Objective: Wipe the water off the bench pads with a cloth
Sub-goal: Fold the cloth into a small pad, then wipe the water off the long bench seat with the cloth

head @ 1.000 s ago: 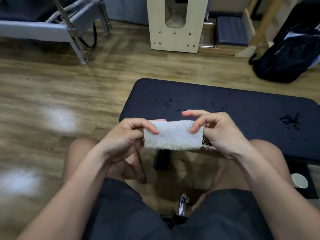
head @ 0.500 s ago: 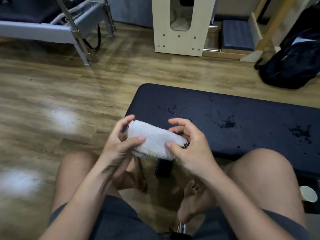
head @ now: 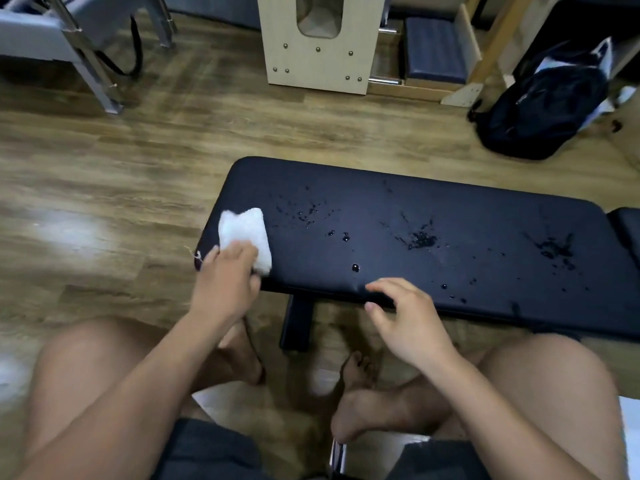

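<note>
A black bench pad lies across the middle of the view, with water drops scattered over its top. A folded white cloth lies on the pad's left end. My left hand presses down on the cloth's near part with straight fingers. My right hand hovers at the pad's near edge, fingers spread and relaxed, holding nothing. A second pad section begins at the far right.
The bench's black leg stands under the pad near my bare feet. On the wooden floor behind are a black backpack, a pale wooden frame and a grey metal frame.
Both hands held the cloth in front of me. Now my left hand has set it on the pad's left end and my right hand has let go.
</note>
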`<state>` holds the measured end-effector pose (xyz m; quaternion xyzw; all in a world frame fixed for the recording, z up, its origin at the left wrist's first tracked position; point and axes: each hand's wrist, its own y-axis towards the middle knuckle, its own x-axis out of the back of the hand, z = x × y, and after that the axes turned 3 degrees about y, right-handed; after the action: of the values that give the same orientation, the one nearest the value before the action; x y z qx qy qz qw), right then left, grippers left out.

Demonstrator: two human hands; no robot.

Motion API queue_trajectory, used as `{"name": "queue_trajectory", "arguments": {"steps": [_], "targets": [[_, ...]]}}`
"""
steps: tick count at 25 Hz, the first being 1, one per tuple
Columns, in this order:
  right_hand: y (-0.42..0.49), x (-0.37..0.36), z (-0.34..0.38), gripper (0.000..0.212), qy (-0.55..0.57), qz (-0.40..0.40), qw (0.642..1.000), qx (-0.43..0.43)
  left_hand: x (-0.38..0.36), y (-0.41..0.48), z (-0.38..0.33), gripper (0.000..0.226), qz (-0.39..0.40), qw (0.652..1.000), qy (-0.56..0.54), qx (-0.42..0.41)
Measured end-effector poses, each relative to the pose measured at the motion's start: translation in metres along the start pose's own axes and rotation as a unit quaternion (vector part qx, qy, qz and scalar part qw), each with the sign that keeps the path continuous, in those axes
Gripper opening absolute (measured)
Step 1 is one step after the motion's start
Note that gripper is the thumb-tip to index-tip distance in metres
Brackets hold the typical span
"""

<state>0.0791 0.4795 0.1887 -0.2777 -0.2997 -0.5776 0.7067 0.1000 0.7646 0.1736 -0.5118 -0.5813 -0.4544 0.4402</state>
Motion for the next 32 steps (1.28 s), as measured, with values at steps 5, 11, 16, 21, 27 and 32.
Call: {"name": "queue_trajectory", "arguments": {"steps": [5, 11, 16, 21, 27, 32], "targets": [[0.012, 0.035, -0.042, 0.021, -0.036, -0.116, 0.992, -0.036, -0.009, 0.014, -0.001, 0.063, 0.026, 0.998, 0.062, -0.001], [0.019, 0.093, -0.117, 0.031, -0.102, -0.212, 0.963, -0.133, -0.037, 0.050, -0.001, 0.080, 0.088, 0.996, -0.009, 0.004], [0.036, 0.045, -0.089, 0.026, -0.137, -0.199, 0.969, 0.050, -0.052, 0.042, -0.004, 0.083, 0.067, 0.997, 0.020, 0.020], [0.081, -0.019, -0.022, 0.018, -0.232, -0.065, 0.955, 0.173, -0.051, 0.012, -0.013, 0.078, 0.072, 0.997, 0.032, 0.001], [0.086, -0.023, -0.036, 0.015, -0.269, 0.035, 0.950, 0.154, -0.050, 0.045, 0.004, 0.082, 0.110, 0.993, 0.040, 0.016], [0.090, -0.025, -0.041, 0.015, -0.255, 0.017, 0.953, 0.161, -0.047, 0.098, 0.019, 0.070, 0.141, 0.989, 0.046, 0.001]]}}
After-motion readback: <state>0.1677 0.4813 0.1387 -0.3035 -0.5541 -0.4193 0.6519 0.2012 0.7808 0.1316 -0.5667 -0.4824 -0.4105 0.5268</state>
